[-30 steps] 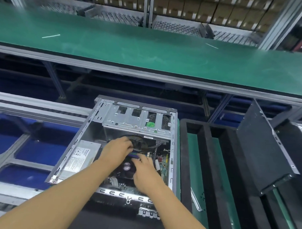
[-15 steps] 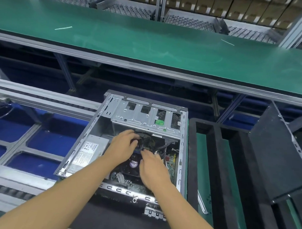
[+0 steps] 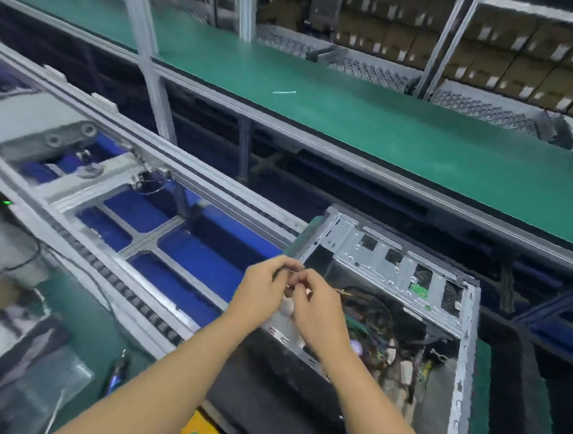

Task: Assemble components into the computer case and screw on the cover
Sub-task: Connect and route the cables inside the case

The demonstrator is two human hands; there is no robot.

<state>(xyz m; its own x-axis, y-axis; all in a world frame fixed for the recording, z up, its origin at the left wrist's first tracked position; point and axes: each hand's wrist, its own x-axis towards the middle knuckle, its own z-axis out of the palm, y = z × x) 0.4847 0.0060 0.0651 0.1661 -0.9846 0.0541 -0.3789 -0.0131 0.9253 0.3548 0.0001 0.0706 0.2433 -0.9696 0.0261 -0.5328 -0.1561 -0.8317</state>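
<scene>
The open computer case (image 3: pixel 465 353) lies on its side at the lower right, its cover off. Inside I see a metal drive cage (image 3: pixel 390 262), a tangle of dark cables (image 3: pixel 372 317) and the motherboard (image 3: pixel 394 353). My left hand (image 3: pixel 263 290) and my right hand (image 3: pixel 317 312) meet above the case's left edge. Their fingertips pinch a small pale cable connector (image 3: pixel 287 306), with thin wires trailing back into the case. The picture is blurred, so the connector's shape is unclear.
A long green conveyor belt (image 3: pixel 347 121) runs behind the case, with shelves of cardboard boxes (image 3: pixel 479 45) beyond it. A roller rail (image 3: pixel 130 276) with blue panels runs to the left. A blue-handled tool (image 3: pixel 117 373) lies near the front left. Black foam tray (image 3: pixel 513 387) stands to the right.
Both hands have lifted out of the case's middle to its left edge and now pinch a connector together. The view has swung left.
</scene>
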